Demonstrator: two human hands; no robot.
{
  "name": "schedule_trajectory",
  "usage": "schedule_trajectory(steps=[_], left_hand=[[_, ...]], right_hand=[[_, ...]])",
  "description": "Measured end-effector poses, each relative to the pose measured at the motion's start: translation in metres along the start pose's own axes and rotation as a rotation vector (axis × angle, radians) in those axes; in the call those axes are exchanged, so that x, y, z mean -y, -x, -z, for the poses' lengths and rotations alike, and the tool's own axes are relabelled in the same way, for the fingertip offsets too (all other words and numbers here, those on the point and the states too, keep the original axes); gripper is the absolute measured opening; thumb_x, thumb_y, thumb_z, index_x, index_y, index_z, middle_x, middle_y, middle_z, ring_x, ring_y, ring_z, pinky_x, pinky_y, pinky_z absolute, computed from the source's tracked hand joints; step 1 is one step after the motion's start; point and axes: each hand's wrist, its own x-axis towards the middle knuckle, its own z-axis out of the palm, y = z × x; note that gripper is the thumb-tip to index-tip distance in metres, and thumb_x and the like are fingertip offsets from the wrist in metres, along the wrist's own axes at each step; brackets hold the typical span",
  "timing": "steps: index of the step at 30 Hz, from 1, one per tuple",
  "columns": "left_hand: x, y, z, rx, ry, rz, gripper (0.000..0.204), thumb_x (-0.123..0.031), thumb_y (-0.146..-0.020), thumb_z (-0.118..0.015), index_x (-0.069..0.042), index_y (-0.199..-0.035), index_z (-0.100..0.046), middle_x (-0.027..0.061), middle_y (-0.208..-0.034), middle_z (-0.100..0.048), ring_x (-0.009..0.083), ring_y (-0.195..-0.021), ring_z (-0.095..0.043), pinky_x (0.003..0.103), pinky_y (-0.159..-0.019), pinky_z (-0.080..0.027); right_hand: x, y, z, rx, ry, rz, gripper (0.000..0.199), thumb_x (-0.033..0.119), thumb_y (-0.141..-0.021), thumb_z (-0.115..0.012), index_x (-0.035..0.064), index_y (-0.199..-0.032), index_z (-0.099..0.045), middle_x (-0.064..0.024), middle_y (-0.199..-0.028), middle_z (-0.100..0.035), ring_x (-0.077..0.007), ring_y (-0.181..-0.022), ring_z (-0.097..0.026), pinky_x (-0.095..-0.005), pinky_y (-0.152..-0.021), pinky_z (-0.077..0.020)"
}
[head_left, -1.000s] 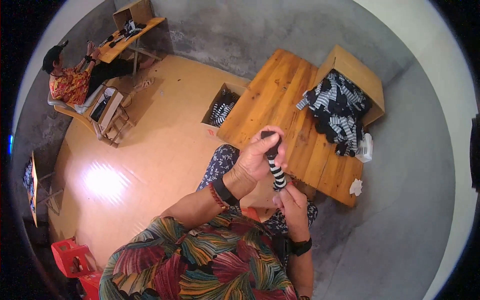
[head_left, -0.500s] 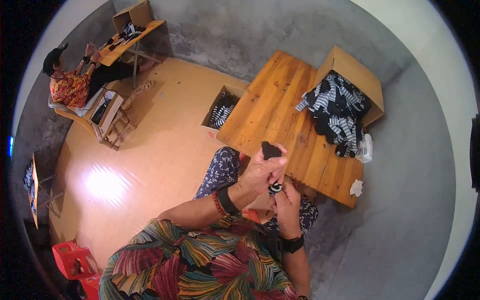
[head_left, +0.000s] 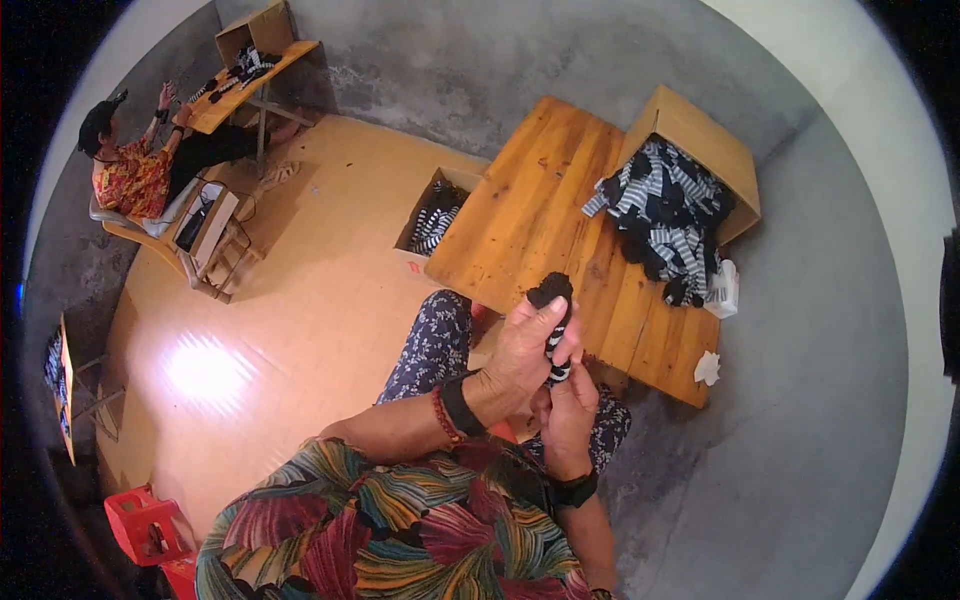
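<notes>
Two hands meet near the middle of the view around one rolled sock [head_left: 553, 325], black with white stripes, soft knit, bunched into a short upright roll. The left hand [head_left: 525, 345] is closed around its upper part, fingers wrapped across the front, and the dark cuff sticks out at 12 o'clock above the knuckles. The right hand [head_left: 568, 400] sits at 6 o'clock from the sock, curled and pinching its lower end.

One wooden table [head_left: 540, 215] of warm planks lies at 12 o'clock from the hands. Two cardboard boxes show near it: an open box [head_left: 700, 130] at 1 o'clock spilling a pile of striped socks [head_left: 660, 215], and a floor box [head_left: 415, 262] at 11 o'clock, holding more. One other person [head_left: 130, 170] sits far off at 10 o'clock. One red crate [head_left: 145, 525] sits at 8 o'clock.
</notes>
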Motion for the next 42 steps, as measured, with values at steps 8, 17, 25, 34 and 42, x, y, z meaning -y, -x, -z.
schedule_trajectory(steps=[8, 17, 25, 34, 42], left_hand=[[-0.030, 0.001, -0.004, 0.076, -0.106, 0.057, 0.027, -0.023, -0.087, -0.049, -0.003, -0.106, -0.048, 0.0075, -0.073, -0.057, 0.0153, -0.059, -0.055, 0.028, -0.060, -0.047], [-0.044, 0.002, 0.018, 0.218, -0.781, -0.082, 0.022, -0.023, -0.090, -0.046, -0.003, -0.089, -0.054, 0.0009, -0.073, -0.055, 0.0059, -0.063, -0.048, 0.019, -0.058, -0.039], [-0.072, 0.001, -0.017, 0.056, -0.616, -0.067, 0.026, -0.025, -0.085, -0.053, -0.003, -0.099, -0.050, 0.0000, -0.072, -0.053, 0.0064, -0.066, -0.050, 0.020, -0.061, -0.042], [-0.072, -0.005, 0.006, 0.117, -0.572, -0.064, 0.016, -0.019, -0.080, -0.062, -0.007, -0.074, -0.053, -0.0038, -0.062, -0.050, 0.0031, -0.054, -0.045, 0.017, -0.049, -0.036], [-0.063, -0.005, 0.005, -0.006, -0.607, -0.098, 0.019, -0.014, -0.077, -0.065, -0.007, -0.068, -0.050, -0.0046, -0.058, -0.048, 0.0026, -0.049, -0.042, 0.017, -0.044, -0.034]], right_hand=[[0.017, -0.002, 0.010, 0.119, -0.011, -0.215, 0.018, 0.019, -0.088, -0.050, 0.0065, -0.099, -0.054, 0.0049, -0.056, -0.042, -0.0021, -0.044, -0.032, -0.0172, -0.038, -0.0231], [0.034, -0.002, 0.000, 0.001, 0.211, -0.047, 0.014, 0.016, -0.088, -0.048, 0.0030, -0.085, -0.051, 0.0035, -0.056, -0.041, -0.0039, -0.043, -0.032, -0.0196, -0.046, -0.0377], [0.028, 0.000, 0.012, 0.100, 0.248, 0.018, 0.015, 0.016, -0.088, -0.047, 0.0022, -0.083, -0.050, 0.0038, -0.055, -0.040, -0.0039, -0.043, -0.033, -0.0222, -0.050, -0.0410], [0.036, -0.001, 0.023, 0.187, 0.403, 0.042, 0.017, 0.013, -0.088, -0.046, 0.0004, -0.080, -0.052, 0.0023, -0.055, -0.044, -0.0063, -0.048, -0.041, -0.0226, -0.052, -0.0401], [0.021, -0.005, 0.038, 0.192, 0.652, 0.158, 0.016, 0.012, -0.088, -0.046, -0.0003, -0.081, -0.054, 0.0005, -0.059, -0.051, -0.0064, -0.055, -0.048, -0.0191, -0.049, -0.0363]])
